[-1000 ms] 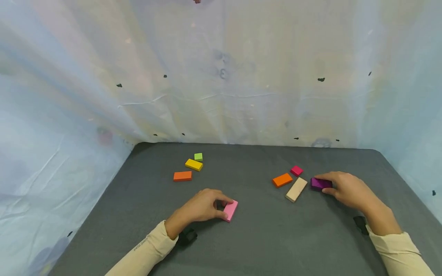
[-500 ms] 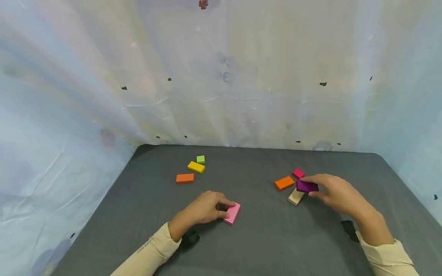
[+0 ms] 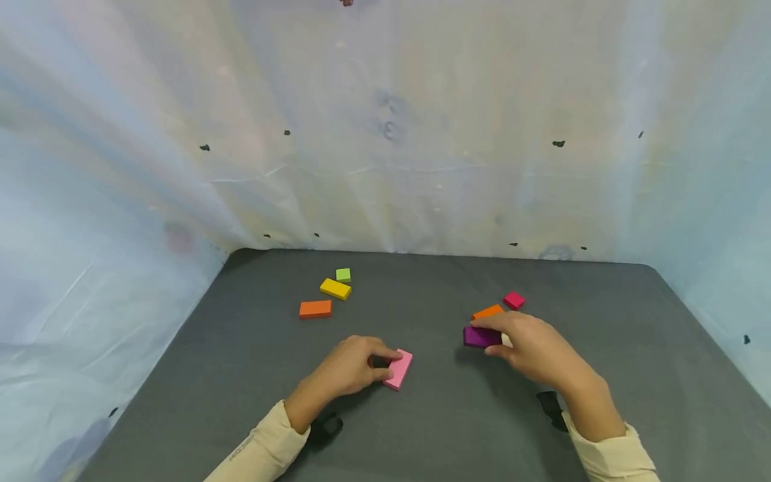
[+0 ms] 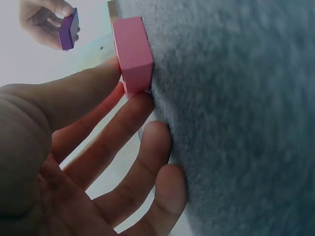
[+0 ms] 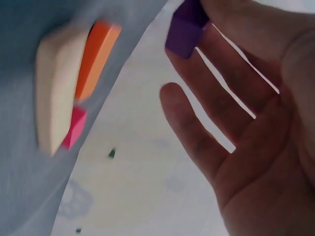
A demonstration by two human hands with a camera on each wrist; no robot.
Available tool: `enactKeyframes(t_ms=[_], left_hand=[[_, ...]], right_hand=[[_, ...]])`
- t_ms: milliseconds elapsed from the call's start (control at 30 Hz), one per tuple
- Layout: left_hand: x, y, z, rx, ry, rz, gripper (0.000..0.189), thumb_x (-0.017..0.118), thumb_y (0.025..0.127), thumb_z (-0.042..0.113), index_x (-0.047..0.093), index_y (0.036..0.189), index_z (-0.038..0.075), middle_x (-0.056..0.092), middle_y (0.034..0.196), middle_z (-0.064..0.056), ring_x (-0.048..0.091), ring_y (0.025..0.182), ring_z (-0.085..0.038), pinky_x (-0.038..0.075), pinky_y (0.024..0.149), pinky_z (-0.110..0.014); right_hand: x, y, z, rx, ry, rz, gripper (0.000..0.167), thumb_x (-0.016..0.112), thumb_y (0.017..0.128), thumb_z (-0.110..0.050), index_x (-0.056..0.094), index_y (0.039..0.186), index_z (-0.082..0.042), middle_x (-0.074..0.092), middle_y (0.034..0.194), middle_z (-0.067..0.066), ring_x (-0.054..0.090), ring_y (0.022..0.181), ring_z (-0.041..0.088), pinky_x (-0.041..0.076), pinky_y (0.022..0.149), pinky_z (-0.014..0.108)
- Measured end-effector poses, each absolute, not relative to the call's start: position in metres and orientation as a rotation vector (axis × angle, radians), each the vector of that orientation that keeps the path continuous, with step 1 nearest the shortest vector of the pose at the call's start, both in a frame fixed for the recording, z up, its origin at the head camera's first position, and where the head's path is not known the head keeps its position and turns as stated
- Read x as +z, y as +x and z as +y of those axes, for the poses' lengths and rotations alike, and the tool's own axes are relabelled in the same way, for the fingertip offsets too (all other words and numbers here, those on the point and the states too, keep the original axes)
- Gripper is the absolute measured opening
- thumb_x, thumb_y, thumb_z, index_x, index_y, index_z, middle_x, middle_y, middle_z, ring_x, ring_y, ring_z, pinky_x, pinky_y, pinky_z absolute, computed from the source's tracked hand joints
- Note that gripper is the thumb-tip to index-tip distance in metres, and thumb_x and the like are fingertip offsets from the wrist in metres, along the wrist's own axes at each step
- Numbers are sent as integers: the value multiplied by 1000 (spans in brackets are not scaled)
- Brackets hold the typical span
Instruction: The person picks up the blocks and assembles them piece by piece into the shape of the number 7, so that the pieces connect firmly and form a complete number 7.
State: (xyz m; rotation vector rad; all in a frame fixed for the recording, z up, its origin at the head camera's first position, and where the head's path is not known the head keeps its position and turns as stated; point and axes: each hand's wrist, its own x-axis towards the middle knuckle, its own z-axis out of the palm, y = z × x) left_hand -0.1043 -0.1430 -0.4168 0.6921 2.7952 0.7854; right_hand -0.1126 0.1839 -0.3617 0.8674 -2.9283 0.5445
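My left hand (image 3: 351,367) pinches a pink block (image 3: 399,369) that lies on the dark table in front of me. Thumb and fingertips grip one end of it in the left wrist view, and the pink block (image 4: 132,46) rests against the grey cloth. Raised above the table, a purple block (image 3: 481,337) is held between the thumb and fingers of my right hand (image 3: 539,348). The right wrist view shows the purple block (image 5: 186,30) apart from the table surface. Behind that hand, a natural wood block (image 3: 507,340) is mostly hidden in the head view.
An orange block (image 3: 488,312) and a red-pink block (image 3: 514,300) lie just beyond my right hand. Farther left sit an orange block (image 3: 316,309), a yellow block (image 3: 335,288) and a green block (image 3: 343,274). A pale curtain (image 3: 421,167) hangs behind the dark table (image 3: 446,428).
My right hand has lifted the purple block off the table and carried it left, past the wood block, towards the pink block. My left hand stays on the pink block.
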Motion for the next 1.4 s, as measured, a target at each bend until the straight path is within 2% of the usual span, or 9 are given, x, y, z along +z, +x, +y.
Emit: enactKeyframes(t_ms=[100, 200, 533, 733, 1033, 1233, 1400], left_hand=[[-417, -103, -146, 769, 662, 2820, 33, 79, 85, 25, 75, 118, 29, 72, 105, 8, 48, 66, -3, 39, 62, -23], [-416, -103, -146, 748, 654, 2829, 32, 78, 86, 25, 75, 118, 30, 72, 104, 9, 47, 66, -3, 38, 63, -24], [-413, -102, -142, 761, 640, 2814, 32, 78, 86, 27, 75, 118, 29, 72, 107, 6, 49, 69, -2, 41, 65, -23], [-413, -104, -139, 760, 664, 2816, 31, 78, 86, 28, 75, 118, 29, 72, 104, 6, 49, 67, -2, 40, 63, -22], [-408, -103, -139, 773, 667, 2832, 31, 79, 86, 27, 76, 116, 28, 73, 103, 6, 49, 66, -1, 41, 63, -22], [-407, -103, -140, 778, 665, 2811, 31, 78, 86, 27, 76, 117, 27, 73, 106, 5, 50, 68, -2, 42, 63, -22], [-409, -101, -141, 792, 664, 2803, 31, 78, 86, 25, 76, 117, 27, 73, 106, 5, 50, 68, -2, 42, 63, -22]], right_hand=[[-363, -107, 165, 591, 893, -2975, 45, 80, 83, -18, 69, 127, -22, 70, 123, -5, 66, 107, 14, 51, 94, 44], [-364, -102, 152, 607, 914, -2988, 44, 81, 83, -18, 69, 125, -22, 70, 122, -6, 66, 109, 13, 53, 92, 40], [-370, -109, 137, 542, 1029, -2909, 39, 80, 83, -17, 71, 121, -22, 71, 113, -8, 66, 101, 9, 54, 86, 33], [-377, -116, 127, 553, 1098, -2850, 37, 78, 86, -13, 70, 122, -20, 70, 113, -6, 65, 104, 14, 53, 89, 37], [-388, -125, 117, 604, 1064, -2778, 36, 74, 87, -1, 72, 116, -22, 70, 116, -6, 61, 113, 17, 52, 95, 40], [-391, -126, 114, 610, 1041, -2756, 37, 75, 85, 1, 73, 113, -23, 69, 118, -5, 61, 116, 18, 52, 96, 40], [-392, -126, 113, 603, 1025, -2776, 37, 75, 85, 0, 72, 114, -23, 69, 119, -5, 64, 113, 18, 54, 93, 40]])
